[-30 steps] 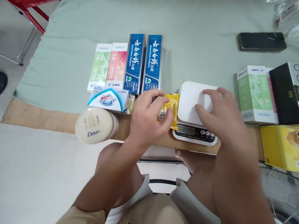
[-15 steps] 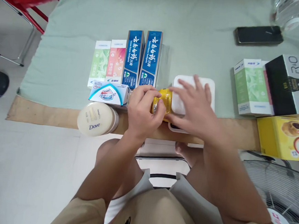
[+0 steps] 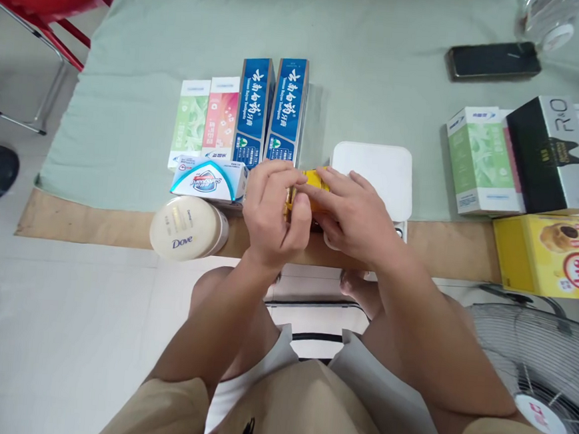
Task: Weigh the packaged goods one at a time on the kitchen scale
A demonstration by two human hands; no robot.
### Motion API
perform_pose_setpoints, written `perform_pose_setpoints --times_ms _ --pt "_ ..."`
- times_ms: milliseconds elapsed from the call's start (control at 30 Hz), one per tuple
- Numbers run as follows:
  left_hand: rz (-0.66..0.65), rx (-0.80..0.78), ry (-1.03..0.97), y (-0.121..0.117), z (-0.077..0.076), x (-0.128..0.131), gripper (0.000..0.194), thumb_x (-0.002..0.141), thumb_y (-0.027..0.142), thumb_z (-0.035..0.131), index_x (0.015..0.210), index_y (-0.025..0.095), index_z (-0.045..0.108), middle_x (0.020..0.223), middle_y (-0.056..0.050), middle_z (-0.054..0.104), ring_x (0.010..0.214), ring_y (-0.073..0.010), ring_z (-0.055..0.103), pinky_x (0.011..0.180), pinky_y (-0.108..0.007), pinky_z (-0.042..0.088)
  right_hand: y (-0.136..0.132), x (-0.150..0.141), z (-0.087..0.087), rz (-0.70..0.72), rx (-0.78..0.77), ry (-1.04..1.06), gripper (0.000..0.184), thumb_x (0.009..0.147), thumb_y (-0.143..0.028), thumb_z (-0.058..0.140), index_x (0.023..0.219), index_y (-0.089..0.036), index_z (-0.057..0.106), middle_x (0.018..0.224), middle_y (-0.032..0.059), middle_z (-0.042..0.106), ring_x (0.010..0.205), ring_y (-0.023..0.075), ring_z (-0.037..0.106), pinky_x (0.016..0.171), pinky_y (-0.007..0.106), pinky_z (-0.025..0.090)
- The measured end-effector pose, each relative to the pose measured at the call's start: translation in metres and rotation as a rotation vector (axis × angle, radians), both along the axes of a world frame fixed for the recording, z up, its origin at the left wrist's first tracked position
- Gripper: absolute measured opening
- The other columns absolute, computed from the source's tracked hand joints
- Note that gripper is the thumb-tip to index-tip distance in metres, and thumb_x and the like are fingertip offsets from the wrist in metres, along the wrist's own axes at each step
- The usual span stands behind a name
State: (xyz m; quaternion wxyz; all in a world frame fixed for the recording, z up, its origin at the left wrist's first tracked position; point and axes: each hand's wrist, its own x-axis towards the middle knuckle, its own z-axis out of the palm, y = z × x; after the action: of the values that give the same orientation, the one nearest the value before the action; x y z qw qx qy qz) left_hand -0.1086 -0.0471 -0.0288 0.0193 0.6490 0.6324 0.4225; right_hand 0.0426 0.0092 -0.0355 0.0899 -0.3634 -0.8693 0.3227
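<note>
A shiny yellow packet (image 3: 315, 179) is between my hands at the table's front edge, mostly hidden by fingers. My left hand (image 3: 276, 210) is closed around its left side, the thumb along the front. From the right, my right hand (image 3: 353, 212) grips the same packet, fingers laid over its top and thumb underneath. Behind my right hand sits a white kitchen scale (image 3: 380, 174), its display covered by that hand. Left of my left hand are a Safeguard soap box (image 3: 208, 178) and a cream Dove jar (image 3: 183, 229).
Two blue toothpaste boxes (image 3: 286, 110) stand beside a pink box (image 3: 222, 115) and a green box (image 3: 191, 119). At right are another green-white box (image 3: 484, 159), a black box (image 3: 539, 156) and a yellow snack box (image 3: 557, 258). Farther back lies a phone (image 3: 495, 61); a fan (image 3: 534, 356) stands below.
My right hand has left the scale and moved left onto the yellow packet. My left hand, holding the packet, has shifted slightly left, and the packet is now more covered.
</note>
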Motion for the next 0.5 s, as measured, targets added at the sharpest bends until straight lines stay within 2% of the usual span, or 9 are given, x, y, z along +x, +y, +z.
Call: perform_pose_setpoints --times_ms 100,167,233,367,433,500 --pt "0.019 -0.03 -0.042 -0.003 0.001 0.002 0.026 0.108 0.039 0.034 0.108 0.027 0.058 0.108 -0.009 0.067 0.11 -0.0256 0.066 0.105 -0.054 0.054 0.003 0.006 -0.001 -0.064 -0.03 0.182 0.045 0.105 -0.024 0.039 0.138 -0.029 0.069 0.145 0.008 0.069 0.134 0.0256 0.065 0.11 0.045 0.055" --pt "0.048 -0.063 -0.038 -0.004 0.001 0.003 0.032 0.107 0.045 0.03 0.108 0.027 0.056 0.11 -0.01 0.065 0.111 -0.027 0.066 0.106 -0.056 0.053 0.004 0.014 0.002 -0.17 -0.053 0.28 0.042 0.106 -0.027 0.038 0.132 -0.029 0.072 0.135 0.0054 0.075 0.124 0.0237 0.071 0.106 0.042 0.059" --pt "0.036 -0.111 -0.037 -0.003 0.001 0.007 0.036 0.106 0.048 0.027 0.11 0.027 0.055 0.111 -0.011 0.065 0.112 -0.0286 0.065 0.107 -0.056 0.052 0.004 0.023 0.007 -0.309 -0.021 0.321 0.041 0.107 -0.031 0.038 0.131 -0.031 0.072 0.132 0.0042 0.076 0.122 0.0249 0.073 0.107 0.046 0.059" --pt "-0.094 -0.226 -0.091 0.003 -0.001 0.024 0.038 0.106 0.047 0.03 0.121 0.023 0.056 0.121 -0.015 0.062 0.122 -0.0302 0.061 0.109 -0.052 0.051 0.004 0.043 0.009 -0.503 0.152 0.312 0.04 0.107 -0.035 0.038 0.128 -0.029 0.073 0.144 0.0075 0.069 0.138 0.0265 0.063 0.118 0.05 0.052" --pt "-0.139 -0.29 -0.114 0.007 -0.003 0.035 0.041 0.106 0.048 0.03 0.127 0.021 0.054 0.128 -0.017 0.059 0.126 -0.0292 0.06 0.11 -0.049 0.052 0.002 0.055 0.002 -0.524 0.187 0.255 0.041 0.106 -0.032 0.037 0.124 -0.03 0.073 0.148 0.0085 0.066 0.144 0.0261 0.059 0.122 0.051 0.048" --pt "-0.161 -0.34 -0.124 0.011 -0.008 0.045 0.044 0.107 0.049 0.03 0.13 0.019 0.053 0.132 -0.018 0.058 0.13 -0.0276 0.059 0.113 -0.047 0.051 -0.003 0.066 -0.006 -0.454 0.158 0.21 0.041 0.102 -0.026 0.037 0.124 -0.03 0.072 0.154 0.0085 0.06 0.149 0.0274 0.054 0.123 0.055 0.046"
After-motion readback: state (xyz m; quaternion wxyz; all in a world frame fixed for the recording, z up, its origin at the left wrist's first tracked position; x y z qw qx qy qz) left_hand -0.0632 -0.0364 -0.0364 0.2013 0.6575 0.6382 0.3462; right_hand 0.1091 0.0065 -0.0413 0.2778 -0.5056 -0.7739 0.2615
